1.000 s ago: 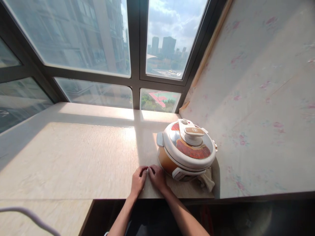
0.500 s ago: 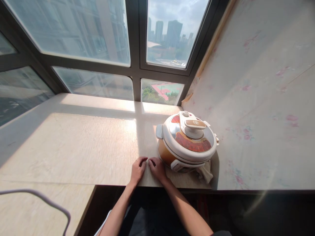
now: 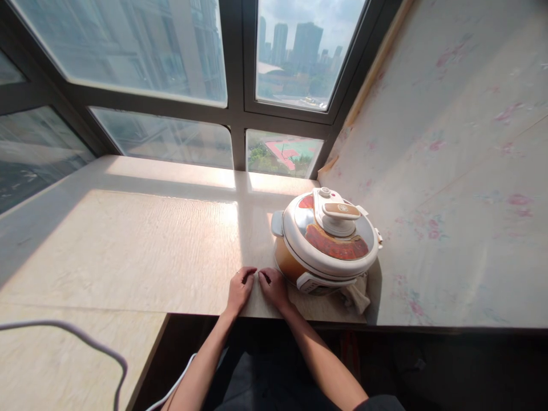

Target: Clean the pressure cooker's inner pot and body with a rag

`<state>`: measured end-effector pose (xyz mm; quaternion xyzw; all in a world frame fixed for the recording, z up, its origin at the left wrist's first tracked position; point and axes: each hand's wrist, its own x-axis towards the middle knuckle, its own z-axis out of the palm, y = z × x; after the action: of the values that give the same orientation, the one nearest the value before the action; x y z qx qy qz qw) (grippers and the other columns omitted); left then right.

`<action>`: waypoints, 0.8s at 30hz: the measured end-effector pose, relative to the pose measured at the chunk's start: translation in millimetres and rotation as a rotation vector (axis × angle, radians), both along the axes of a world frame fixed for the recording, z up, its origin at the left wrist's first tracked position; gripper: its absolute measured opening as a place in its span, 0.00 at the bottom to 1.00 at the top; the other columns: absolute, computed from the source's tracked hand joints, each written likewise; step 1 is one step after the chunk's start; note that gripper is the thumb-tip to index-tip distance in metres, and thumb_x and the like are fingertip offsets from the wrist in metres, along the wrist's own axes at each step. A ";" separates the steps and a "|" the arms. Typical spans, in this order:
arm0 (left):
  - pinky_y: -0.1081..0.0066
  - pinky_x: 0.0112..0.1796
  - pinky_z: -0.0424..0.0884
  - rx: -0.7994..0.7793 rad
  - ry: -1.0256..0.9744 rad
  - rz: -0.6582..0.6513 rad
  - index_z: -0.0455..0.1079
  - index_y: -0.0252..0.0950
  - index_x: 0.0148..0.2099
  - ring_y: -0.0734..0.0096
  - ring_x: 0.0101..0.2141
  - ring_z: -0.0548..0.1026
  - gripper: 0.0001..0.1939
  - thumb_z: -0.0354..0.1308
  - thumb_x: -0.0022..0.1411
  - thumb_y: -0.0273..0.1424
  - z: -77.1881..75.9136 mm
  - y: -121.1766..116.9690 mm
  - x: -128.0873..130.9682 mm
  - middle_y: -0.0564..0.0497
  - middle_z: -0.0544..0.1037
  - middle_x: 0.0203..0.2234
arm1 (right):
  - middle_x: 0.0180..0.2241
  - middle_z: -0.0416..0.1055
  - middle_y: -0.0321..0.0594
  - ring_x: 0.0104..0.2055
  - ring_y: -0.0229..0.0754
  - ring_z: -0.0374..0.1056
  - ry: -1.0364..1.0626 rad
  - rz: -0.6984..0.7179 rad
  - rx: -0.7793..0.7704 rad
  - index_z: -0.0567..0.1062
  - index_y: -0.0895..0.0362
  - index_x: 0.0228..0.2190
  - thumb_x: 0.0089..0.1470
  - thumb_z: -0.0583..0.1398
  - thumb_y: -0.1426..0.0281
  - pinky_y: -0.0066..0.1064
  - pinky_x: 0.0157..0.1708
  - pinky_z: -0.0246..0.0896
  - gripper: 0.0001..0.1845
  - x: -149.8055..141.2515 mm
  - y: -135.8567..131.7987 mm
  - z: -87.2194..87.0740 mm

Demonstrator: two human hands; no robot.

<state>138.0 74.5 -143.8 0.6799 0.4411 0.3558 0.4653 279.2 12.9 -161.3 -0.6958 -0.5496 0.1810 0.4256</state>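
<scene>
My left hand [image 3: 241,290] rests on the pale stone-look sill [image 3: 162,245] near its front edge, fingers loosely curled. Facing it, a small gap away, is my right hand [image 3: 274,288], curled the same way. I see nothing held in either hand. Close to the right hand stands an electric pressure cooker [image 3: 285,260] with a white rim and a gold-brown body. Its lid [image 3: 336,245] is on and carries a brown-topped handle [image 3: 341,211]. A control panel faces the front edge. Under the cooker's right front lies a crumpled beige cloth [image 3: 357,295].
Dark-framed windows [image 3: 237,114] rise behind the sill. A flower-patterned wall [image 3: 449,171] stands right of the cooker. At the lower left, a grey cable [image 3: 85,338] crosses a second pale surface [image 3: 51,371]. A white cord [image 3: 175,382] hangs beside my left forearm.
The view has tilted slightly, so sill, cooker and hands sit a little higher in the picture. Both hands keep the same curled pose and place on the sill.
</scene>
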 end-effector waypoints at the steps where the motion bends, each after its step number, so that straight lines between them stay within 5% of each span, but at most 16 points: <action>1: 0.57 0.46 0.76 0.000 -0.001 0.000 0.79 0.40 0.41 0.56 0.43 0.82 0.15 0.54 0.62 0.39 0.1 0.0 0.0 0.45 0.85 0.39 | 0.33 0.78 0.43 0.37 0.46 0.71 0.000 -0.001 0.000 0.81 0.55 0.34 0.64 0.56 0.67 0.35 0.39 0.63 0.13 0.0 0.0 -0.1; 24: 0.57 0.46 0.77 0.006 -0.007 0.014 0.79 0.40 0.41 0.56 0.42 0.82 0.15 0.54 0.63 0.39 0.5 -0.6 0.9 0.45 0.85 0.39 | 0.34 0.78 0.45 0.37 0.48 0.72 0.010 0.014 0.004 0.81 0.56 0.35 0.64 0.56 0.68 0.36 0.39 0.63 0.13 0.8 -0.7 0.2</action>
<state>138.8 74.0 -143.3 0.6769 0.4432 0.3630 0.4623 279.9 12.3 -161.1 -0.6899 -0.5528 0.1864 0.4287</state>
